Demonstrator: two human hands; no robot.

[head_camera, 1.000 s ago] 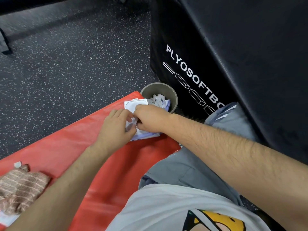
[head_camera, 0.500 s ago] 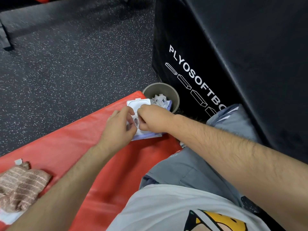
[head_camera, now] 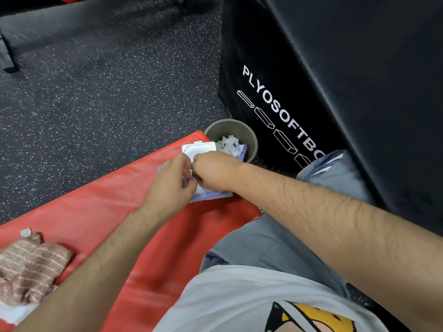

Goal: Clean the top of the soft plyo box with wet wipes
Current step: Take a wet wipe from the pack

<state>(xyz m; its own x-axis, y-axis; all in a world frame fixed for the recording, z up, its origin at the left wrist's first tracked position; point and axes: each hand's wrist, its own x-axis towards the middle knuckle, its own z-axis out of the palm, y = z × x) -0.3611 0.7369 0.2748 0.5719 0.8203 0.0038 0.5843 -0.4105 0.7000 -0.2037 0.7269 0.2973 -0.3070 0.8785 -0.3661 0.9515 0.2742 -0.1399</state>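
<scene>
A pale purple wet-wipe pack (head_camera: 211,195) lies on the red mat (head_camera: 100,212), its white lid (head_camera: 199,149) flipped up. My left hand (head_camera: 171,183) and my right hand (head_camera: 213,171) meet over the pack's opening, fingers curled and pinching at it. What they pinch is hidden between the fingertips. The black soft plyo box (head_camera: 347,75) stands to the right, its top reaching out of view at the upper right.
A grey round bin (head_camera: 249,135) holding crumpled white wipes stands between the mat's corner and the box. A striped brown cloth (head_camera: 28,264) lies at the mat's lower left. Dark speckled floor (head_camera: 96,92) spreads to the left. My grey-clad leg (head_camera: 275,240) is beside the box.
Both hands stay on the pack. My left hand's fingers have curled in tighter against my right hand's fingertips over the opening.
</scene>
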